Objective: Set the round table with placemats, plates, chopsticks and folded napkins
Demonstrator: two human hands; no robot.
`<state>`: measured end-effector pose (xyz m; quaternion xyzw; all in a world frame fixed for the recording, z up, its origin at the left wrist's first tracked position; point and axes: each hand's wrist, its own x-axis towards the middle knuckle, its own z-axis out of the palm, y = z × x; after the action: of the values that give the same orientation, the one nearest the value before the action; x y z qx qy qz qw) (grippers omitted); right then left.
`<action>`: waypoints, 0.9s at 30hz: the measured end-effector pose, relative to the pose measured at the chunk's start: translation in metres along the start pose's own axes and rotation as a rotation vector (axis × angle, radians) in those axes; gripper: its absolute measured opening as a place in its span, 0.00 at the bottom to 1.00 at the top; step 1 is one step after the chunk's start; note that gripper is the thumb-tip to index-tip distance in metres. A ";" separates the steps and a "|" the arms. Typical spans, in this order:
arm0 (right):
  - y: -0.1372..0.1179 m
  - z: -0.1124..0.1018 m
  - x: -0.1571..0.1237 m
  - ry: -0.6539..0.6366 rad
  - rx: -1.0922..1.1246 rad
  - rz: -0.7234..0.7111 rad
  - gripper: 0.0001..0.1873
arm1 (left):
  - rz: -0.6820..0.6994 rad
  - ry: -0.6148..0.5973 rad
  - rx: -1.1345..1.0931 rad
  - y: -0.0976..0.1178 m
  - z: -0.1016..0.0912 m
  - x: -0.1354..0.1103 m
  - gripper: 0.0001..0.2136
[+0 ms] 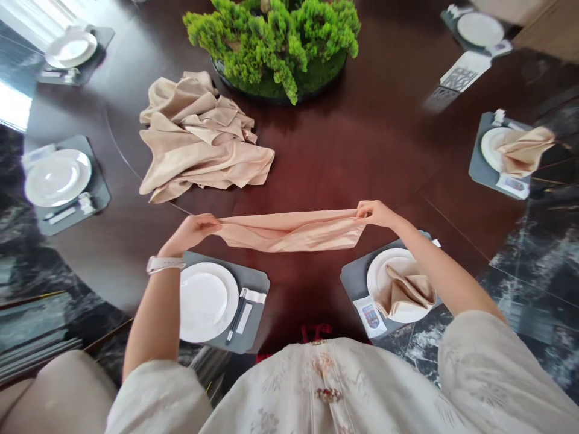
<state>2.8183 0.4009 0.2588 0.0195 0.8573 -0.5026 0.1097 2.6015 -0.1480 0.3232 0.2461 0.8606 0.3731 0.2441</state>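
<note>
A person in cream embroidered sleeves (158,401) stretches a champagne satin napkin (292,232) taut above a dark polished round table (375,150). The left hand (194,232) pinches one end and the right hand (377,212) closes on the other, the cloth hanging between them in a loose, narrow band. A pale wristband (165,264) circles the left wrist. Beneath the left hand, a white plate (208,301) sits bare on a grey place mat (256,274), with chopsticks (236,314) beside it. Beneath the right hand, a second white plate (375,277) on a matching mat (355,277) holds a folded napkin (404,289). Farther along the right side, another folded napkin (525,150) rests on a plate (491,147). Plates on the left (58,178) hold nothing. At the far side, a crumpled heap of the same cloth (199,138) lies on the table, just beside a mossy green centerpiece (271,48) in a dark bowl.
</note>
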 end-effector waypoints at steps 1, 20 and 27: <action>-0.008 -0.006 -0.010 0.058 0.039 -0.002 0.15 | 0.010 0.064 -0.015 0.003 -0.008 -0.009 0.16; -0.034 -0.117 0.059 1.009 0.138 -0.213 0.17 | 0.215 0.608 -0.507 0.076 -0.042 0.151 0.13; -0.046 -0.126 0.014 1.140 -0.624 -0.183 0.11 | 0.388 0.650 0.237 0.105 -0.057 0.239 0.15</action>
<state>2.7767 0.4864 0.3546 0.1772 0.8849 -0.1485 -0.4043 2.4110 0.0302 0.3814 0.2998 0.8677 0.3687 -0.1460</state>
